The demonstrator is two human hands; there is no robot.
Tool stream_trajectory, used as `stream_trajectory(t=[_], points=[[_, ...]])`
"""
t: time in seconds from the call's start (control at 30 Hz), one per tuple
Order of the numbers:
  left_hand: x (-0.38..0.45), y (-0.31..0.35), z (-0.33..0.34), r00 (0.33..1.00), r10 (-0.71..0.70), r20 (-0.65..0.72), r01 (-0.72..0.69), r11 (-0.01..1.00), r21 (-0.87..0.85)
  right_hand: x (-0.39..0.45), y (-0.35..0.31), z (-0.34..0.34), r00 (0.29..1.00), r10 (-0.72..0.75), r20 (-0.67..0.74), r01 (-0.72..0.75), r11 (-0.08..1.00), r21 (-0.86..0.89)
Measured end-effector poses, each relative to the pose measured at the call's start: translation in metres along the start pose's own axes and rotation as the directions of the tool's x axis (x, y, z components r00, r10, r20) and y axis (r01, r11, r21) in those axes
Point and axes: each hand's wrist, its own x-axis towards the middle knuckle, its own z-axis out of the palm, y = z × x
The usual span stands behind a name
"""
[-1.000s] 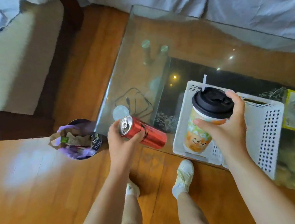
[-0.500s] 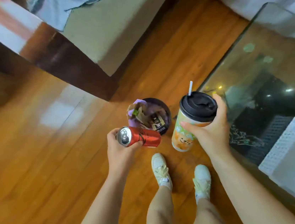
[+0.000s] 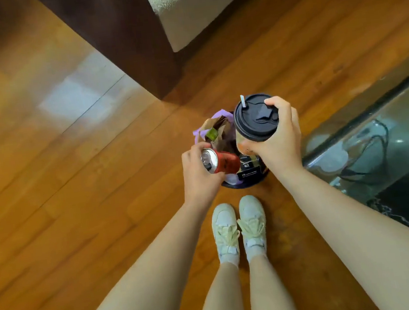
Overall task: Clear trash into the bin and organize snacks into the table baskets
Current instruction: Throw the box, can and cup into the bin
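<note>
Glass table (image 3: 384, 117) beside full bin (image 3: 247, 184).

Wooden floor (image 3: 74, 196); brown sofa base (image 3: 116, 36); 2 pale sneakers (image 3: 239, 225); black cable (image 3: 367, 150).

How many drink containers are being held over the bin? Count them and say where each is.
2. A red can lies tilted in the left hand; a lidded cup with a straw is in the right hand. The bin below may hide more.

Red can (image 3: 225, 162), black cup lid (image 3: 255, 117), purple bin liner (image 3: 215, 115), pale yellow-white shoes (image 3: 239, 227), orange-brown wood floor (image 3: 74, 196)
</note>
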Motion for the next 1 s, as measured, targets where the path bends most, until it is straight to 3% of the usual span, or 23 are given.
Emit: stream_trajectory(t=[0.13, 0.23, 0.33, 0.43, 0.53, 0.63, 0.7, 0.83, 0.93, 1.0], points=[[0.023, -0.031, 0.020, 0.997, -0.035, 0.074, 0.034, 0.999, 0.014, 0.009, 0.022, 0.034, 0.999, -0.047, -0.016, 0.047, 0.999, 0.007], [0.033, -0.046, 0.021, 0.970, -0.062, 0.234, 0.065, 0.998, -0.006, 0.005, 0.039, 0.048, 0.998, -0.067, 0.004, 0.067, 0.998, -0.020], [0.036, -0.048, 0.013, 0.938, -0.063, 0.340, 0.063, 0.998, 0.009, -0.008, 0.055, 0.050, 0.995, 0.015, 0.102, -0.005, 0.995, -0.103], [0.034, -0.042, 0.008, 0.958, -0.095, 0.271, 0.101, 0.995, -0.009, -0.027, 0.068, 0.042, 0.978, 0.109, 0.176, -0.072, 0.976, -0.204], [0.034, -0.032, 0.009, 0.978, -0.114, 0.175, 0.133, 0.986, -0.101, -0.035, 0.070, 0.033, 0.971, 0.147, 0.190, -0.110, 0.975, -0.192], [0.032, -0.025, 0.018, 0.979, -0.107, 0.171, 0.137, 0.976, -0.169, -0.037, 0.068, 0.029, 0.971, 0.175, 0.165, -0.148, 0.976, -0.161], [0.031, -0.026, 0.029, 0.982, -0.110, 0.154, 0.129, 0.985, -0.118, -0.037, 0.068, 0.027, 0.971, 0.190, 0.146, -0.168, 0.975, -0.149], [0.031, -0.036, 0.046, 0.992, -0.092, 0.090, 0.078, 0.986, 0.149, -0.035, 0.070, 0.027, 0.958, 0.232, 0.169, -0.210, 0.968, -0.135], [0.030, -0.042, 0.052, 0.964, -0.179, 0.195, 0.144, 0.973, 0.180, -0.036, 0.074, 0.024, 0.924, 0.281, 0.259, -0.245, 0.956, -0.164], [0.024, -0.043, 0.050, 0.950, -0.250, 0.185, 0.225, 0.963, 0.148, -0.039, 0.074, 0.020, 0.879, 0.324, 0.349, -0.282, 0.945, -0.168]])
